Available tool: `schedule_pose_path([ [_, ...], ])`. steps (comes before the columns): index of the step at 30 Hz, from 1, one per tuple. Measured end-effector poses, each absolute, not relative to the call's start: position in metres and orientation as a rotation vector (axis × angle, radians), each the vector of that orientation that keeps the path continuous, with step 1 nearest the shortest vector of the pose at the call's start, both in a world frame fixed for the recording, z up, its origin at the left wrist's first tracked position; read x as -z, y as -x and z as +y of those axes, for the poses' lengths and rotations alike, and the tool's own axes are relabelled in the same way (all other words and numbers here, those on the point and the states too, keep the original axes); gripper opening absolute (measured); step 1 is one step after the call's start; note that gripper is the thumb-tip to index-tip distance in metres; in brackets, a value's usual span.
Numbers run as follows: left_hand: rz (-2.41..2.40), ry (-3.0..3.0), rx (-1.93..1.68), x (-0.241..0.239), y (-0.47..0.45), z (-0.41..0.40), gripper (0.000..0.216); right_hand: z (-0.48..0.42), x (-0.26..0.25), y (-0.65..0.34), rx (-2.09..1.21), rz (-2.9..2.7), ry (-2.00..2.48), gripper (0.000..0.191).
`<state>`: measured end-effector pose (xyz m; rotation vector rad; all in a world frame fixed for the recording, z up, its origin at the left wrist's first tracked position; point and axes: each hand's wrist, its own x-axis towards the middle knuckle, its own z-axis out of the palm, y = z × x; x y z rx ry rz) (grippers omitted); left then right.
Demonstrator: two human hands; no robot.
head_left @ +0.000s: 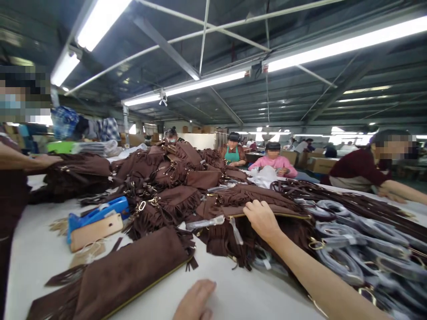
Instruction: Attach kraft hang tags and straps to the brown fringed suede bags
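My right hand (262, 218) reaches forward, its fingers curled over the zipped edge of a dark brown fringed bag (267, 195). A gold zip runs along that edge, and a plastic-wrapped piece (236, 231) hangs in front of it. Low in the view, my left hand (196, 301) is over the white table (230, 284), partly cut off by the frame. Its fingers are loosely extended and nothing shows in them. To its left lies another brown bag (133, 271), flat, with fringe and a gold zip.
Brown fringed bags (173, 169) are heaped at the back. A blue tape dispenser (116, 206) and a phone (96, 231) lie left. Several wrapped straps (343, 249) cover the right side. Co-workers are at the left, the back and the right (360, 166).
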<state>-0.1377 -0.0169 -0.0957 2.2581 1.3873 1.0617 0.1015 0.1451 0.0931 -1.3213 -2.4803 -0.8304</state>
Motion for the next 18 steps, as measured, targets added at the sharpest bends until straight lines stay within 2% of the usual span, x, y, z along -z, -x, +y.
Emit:
schedule_pose_path([
  [3,1.485,-1.778,-1.329,0.064,0.136,-0.033,0.051,0.081,-0.078,-0.095,0.823,-2.496,1.215,0.020],
  [6,1.534,-1.527,-1.397,0.029,0.139,-0.055,0.059,0.014,-0.039,-0.090,0.678,-2.474,0.984,0.018],
  [9,1.569,-1.669,-1.197,0.004,0.142,-0.091,0.059,-0.032,0.002,-0.094,0.487,-2.433,0.781,0.019],
  [12,1.516,-2.037,-0.941,-0.007,0.135,-0.131,0.043,-0.053,0.022,-0.101,0.379,-2.465,0.730,0.021],
  [15,1.586,-2.314,-0.743,-0.007,0.121,-0.157,0.029,-0.071,0.019,-0.100,0.337,-2.512,0.854,0.022],
  [18,1.727,-2.418,-0.546,-0.001,0.109,-0.160,0.026,-0.101,0.005,-0.089,0.065,-2.527,1.153,0.017],
])
